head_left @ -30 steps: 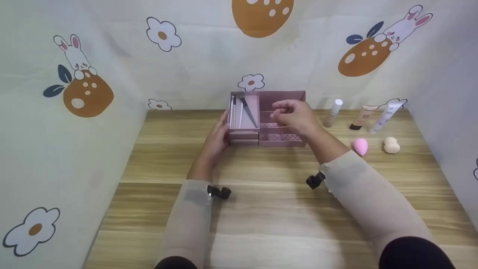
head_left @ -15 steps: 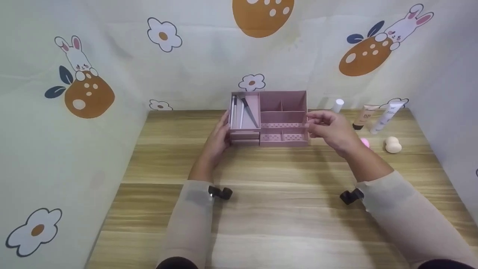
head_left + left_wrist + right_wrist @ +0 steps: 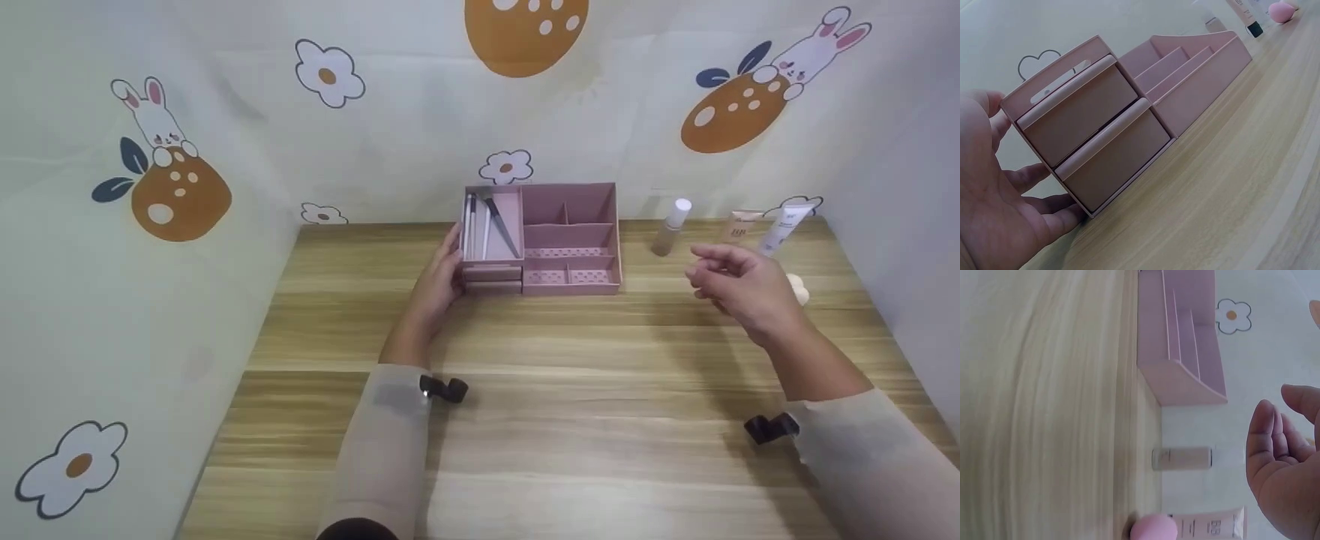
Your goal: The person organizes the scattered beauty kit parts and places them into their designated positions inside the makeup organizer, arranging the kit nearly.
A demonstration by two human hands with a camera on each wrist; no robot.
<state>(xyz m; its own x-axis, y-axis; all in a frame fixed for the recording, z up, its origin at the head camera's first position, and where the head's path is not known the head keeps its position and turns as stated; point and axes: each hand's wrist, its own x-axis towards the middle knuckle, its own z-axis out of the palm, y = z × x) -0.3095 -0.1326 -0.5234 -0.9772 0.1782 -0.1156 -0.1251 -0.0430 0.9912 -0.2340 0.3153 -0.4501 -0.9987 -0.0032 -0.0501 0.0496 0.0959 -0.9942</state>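
Observation:
A pink desktop organizer [image 3: 589, 202] stands at the back of the wooden table, with makeup brushes [image 3: 504, 229] lying in its upper left tray. Two closed drawers [image 3: 1112, 160] show below that tray in the left wrist view. My left hand [image 3: 439, 281] rests against the organizer's left side, its fingers spread along the wall. In the air to the right, my right hand [image 3: 750, 296] is loosely curled with nothing in it. It is over the makeup items, near a white-capped bottle [image 3: 670, 229], a BB cream tube [image 3: 742, 223] and a white tube [image 3: 787, 225].
A beige sponge [image 3: 800, 289] is partly behind my right hand. The pink makeup sponge [image 3: 1154, 527], seen in the right wrist view, is hidden by that hand in the head view. Patterned cloth walls [image 3: 405, 150] border the table at the back and sides.
My right hand has moved right and toward me, from above the organizer's right compartments to over the makeup items. My left hand stays at the organizer's side.

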